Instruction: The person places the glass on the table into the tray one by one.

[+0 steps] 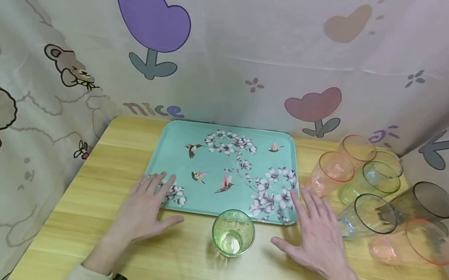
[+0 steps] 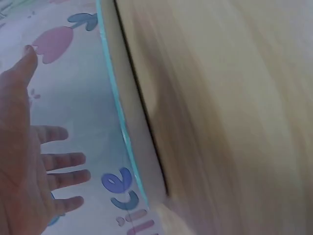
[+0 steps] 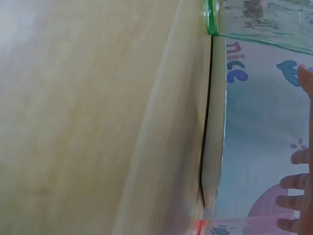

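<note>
A turquoise tray (image 1: 175,149) printed with flowers and hummingbirds lies on the wooden table. My left hand (image 1: 141,214) reaches to its near left corner, fingers spread and thumb pointing inward. At the near right corner is my right hand (image 1: 318,239), likewise spread. Whether either hand touches the tray, I cannot tell. Between the hands, a transparent green glass (image 1: 233,235) stands upright just in front of the tray's near edge. In the left wrist view the left hand (image 2: 19,161) holds nothing. The right hand (image 3: 303,196) is partly cut off in the right wrist view.
Several transparent tumblers stand close together on the right: a pink glass (image 1: 334,173), a green glass (image 1: 375,179), a dark grey glass (image 1: 424,203), a clear dark-rimmed glass (image 1: 369,219) and an orange-pink glass (image 1: 413,245). A patterned curtain (image 1: 231,39) hangs behind the table (image 1: 187,270).
</note>
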The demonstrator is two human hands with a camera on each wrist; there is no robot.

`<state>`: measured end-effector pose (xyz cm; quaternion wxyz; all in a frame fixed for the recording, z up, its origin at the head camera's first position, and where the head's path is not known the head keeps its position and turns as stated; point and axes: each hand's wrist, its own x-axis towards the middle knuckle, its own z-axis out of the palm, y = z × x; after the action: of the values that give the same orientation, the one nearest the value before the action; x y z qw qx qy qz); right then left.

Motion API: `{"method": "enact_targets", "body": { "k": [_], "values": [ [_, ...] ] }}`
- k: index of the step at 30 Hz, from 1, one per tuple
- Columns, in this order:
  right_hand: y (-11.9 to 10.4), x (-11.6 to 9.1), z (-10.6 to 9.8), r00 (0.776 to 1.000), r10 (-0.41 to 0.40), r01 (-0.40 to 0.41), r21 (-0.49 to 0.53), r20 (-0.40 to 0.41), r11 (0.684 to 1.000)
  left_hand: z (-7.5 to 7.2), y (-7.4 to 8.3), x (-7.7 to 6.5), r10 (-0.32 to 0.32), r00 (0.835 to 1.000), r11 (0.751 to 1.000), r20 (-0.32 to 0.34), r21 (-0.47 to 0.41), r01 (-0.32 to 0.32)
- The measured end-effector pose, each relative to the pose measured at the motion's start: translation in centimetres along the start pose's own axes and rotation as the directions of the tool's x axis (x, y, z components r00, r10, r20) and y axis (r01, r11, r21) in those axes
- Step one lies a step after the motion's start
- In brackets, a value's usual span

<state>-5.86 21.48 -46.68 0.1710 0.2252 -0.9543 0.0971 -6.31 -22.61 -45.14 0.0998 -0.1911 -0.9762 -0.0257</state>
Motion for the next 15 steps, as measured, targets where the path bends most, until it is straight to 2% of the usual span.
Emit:
{"method": "enact_targets", "body": {
  "k": [8, 15],
  "values": [
    [-0.7, 0.8, 0.2, 0.995, -0.063, 0.07, 0.101, -0.072, 0.992, 0.4, -2.6, -1.0, -0.015, 0.997, 0.998, -0.081, 0.054, 0.019],
    [-1.4, 1.5, 0.3, 0.987, -0.122, 0.139, 0.169, -0.107, 0.976, 1.2, -4.7, -1.7, -0.064, 0.994, 0.995, -0.088, 0.071, 0.071]
  ]
}}
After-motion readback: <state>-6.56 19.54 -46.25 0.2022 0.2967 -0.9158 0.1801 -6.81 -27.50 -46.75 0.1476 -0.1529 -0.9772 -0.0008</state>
